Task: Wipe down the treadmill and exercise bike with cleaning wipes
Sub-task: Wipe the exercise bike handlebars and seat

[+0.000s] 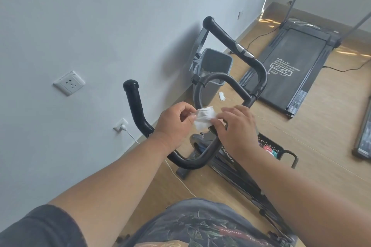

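- The left hand [174, 121] pinches the left edge of a crumpled white cleaning wipe [204, 117] between thumb and curled fingers.
- The right hand [237, 126] holds the wipe's right edge, fingers bent down over it; the fingertips themselves are partly hidden behind the wipe.
- The wipe is held between the two hands, above the middle of the black tubular handlebars of the exercise bike [208, 146], just in front of the handlebars' inner loop.
- The handlebars' two padded black grips rise to left and right; the right one carries a silver sensor plate [244, 50].
- Below the hands the bike's dark frame runs down toward the person's patterned dark shirt [200, 224].
- A grey plastic waste bin [212, 74] stands on the floor by the pale blue-grey wall [100, 26], beyond the handlebars.
- A small white scrap [221, 96] lies on the wooden floor [321, 136] just beside the bin.
- A black flat treadmill [295, 66] with white printing on its belt lies farther off, well apart from the bike, with a black cable trailing from each side.
- A black perforated basket [271, 146] holding small colourful packets sits on the floor near the right wrist.
- Two white wall sockets are on the wall; the lower one [120, 125] has a white plug and cord in it.
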